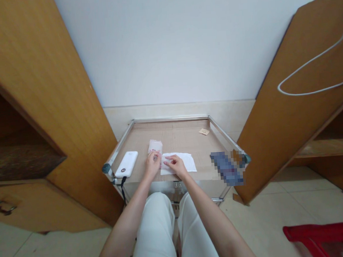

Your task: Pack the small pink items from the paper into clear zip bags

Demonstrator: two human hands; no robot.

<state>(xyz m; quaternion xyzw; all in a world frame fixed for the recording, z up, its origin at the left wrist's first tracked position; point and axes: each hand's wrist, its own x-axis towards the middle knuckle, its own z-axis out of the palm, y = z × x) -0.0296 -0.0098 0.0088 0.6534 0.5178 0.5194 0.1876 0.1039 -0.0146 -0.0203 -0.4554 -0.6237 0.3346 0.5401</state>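
My left hand (153,163) rests over the lower end of a small pale packet (155,145) with pinkish print. Its fingers are curled with thumb and forefinger close together, and what they pinch is too small to tell. Just to the right, my right hand (177,166) bends over the left part of a thin white sheet (190,162), which looks like a tissue and lies flat. The right thumb and fingers curve toward the left hand, with something whitish at their tips. Both hands are low over a tray-like table (180,137) with a metal rim.
A white power bank or phone (127,164) with a black strap lies at the left. On the right are a small tan packet (204,131) and a blurred dark blue item (226,167). Wooden cabinets (81,130) flank the table; a red stool (320,233) stands lower right.
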